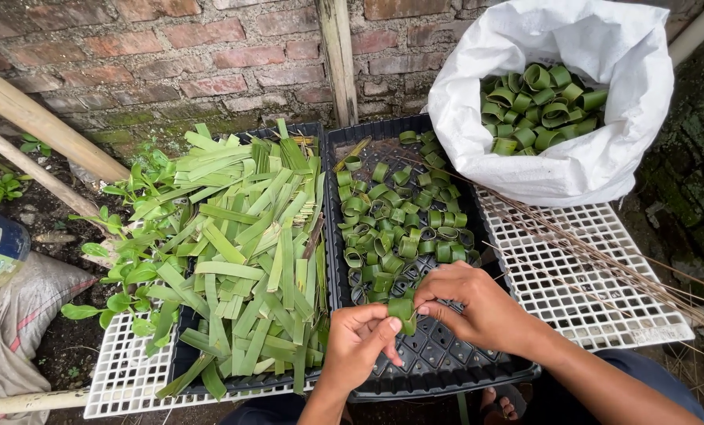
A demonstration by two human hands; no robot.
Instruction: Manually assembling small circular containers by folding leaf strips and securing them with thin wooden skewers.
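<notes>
My left hand [359, 340] and my right hand [467, 303] meet over the near end of a black plastic tray [446, 364]. Together they pinch a small green leaf strip curled into a ring [402, 310]. Beyond them the same tray holds several finished leaf rings [395, 224]. A second black tray [180, 358] on the left is heaped with flat cut leaf strips [249, 244].
A white sack [580, 157] at the back right is full of more leaf rings [539, 102]. White lattice racks [596, 275] lie under the trays, with thin brown sticks [604, 252] across the right one. A brick wall [171, 55], bamboo poles [41, 122] and small plants [131, 275] border the left.
</notes>
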